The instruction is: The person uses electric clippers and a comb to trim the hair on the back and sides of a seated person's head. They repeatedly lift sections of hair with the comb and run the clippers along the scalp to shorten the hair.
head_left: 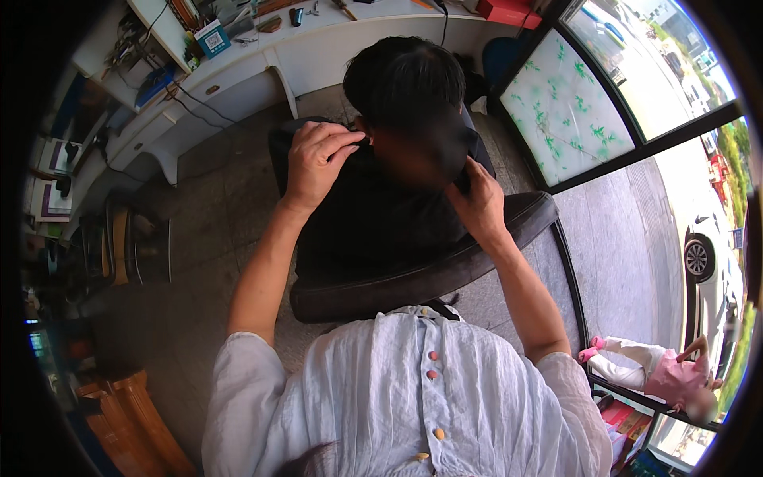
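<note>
A person (405,75) with short dark hair sits in front of me in a dark padded chair (381,294), draped in black cloth (373,230). My left hand (322,159) is raised at the left side of the head, beside the ear (364,127). Its thumb and fingertips are pinched together; whatever they hold is too small to make out. On the other side, my right hand (481,199) rests against the black cloth by the neck and shoulder. Its thumb and fingers are apart, their tips partly hidden.
A white counter (310,40) with small tools curves along the back. At the right stand a black-framed glass door (636,143) and a frosted panel with green leaves (568,103). Someone in pink (675,374) and a white car (715,254) are outside. A wooden piece (135,421) lies lower left.
</note>
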`<action>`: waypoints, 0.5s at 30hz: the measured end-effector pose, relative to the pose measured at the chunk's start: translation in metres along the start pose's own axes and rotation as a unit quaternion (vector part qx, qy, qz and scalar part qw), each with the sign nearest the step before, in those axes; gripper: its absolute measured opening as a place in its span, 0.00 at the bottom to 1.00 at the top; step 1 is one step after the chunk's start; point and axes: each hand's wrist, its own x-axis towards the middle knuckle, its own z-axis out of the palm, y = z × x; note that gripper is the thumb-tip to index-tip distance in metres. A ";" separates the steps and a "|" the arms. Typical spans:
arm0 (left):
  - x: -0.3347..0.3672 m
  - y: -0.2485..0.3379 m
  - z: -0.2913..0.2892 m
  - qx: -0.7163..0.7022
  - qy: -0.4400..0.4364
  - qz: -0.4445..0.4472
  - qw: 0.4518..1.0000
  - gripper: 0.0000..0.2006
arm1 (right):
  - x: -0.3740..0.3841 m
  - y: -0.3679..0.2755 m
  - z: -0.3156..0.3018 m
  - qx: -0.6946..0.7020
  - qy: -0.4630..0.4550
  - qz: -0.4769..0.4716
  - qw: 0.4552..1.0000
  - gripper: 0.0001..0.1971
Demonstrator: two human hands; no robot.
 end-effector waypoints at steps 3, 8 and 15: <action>0.005 0.000 -0.002 0.010 0.002 0.029 1.000 0.14 | 0.000 -0.001 0.004 -0.003 0.011 -0.006 1.000 0.25; 0.009 0.000 -0.004 0.026 -0.006 0.052 0.998 0.14 | 0.005 -0.010 0.007 0.001 0.014 -0.034 0.999 0.26; 0.015 0.005 -0.008 0.015 -0.044 0.057 0.997 0.13 | 0.009 -0.027 0.008 0.017 0.012 -0.032 0.999 0.26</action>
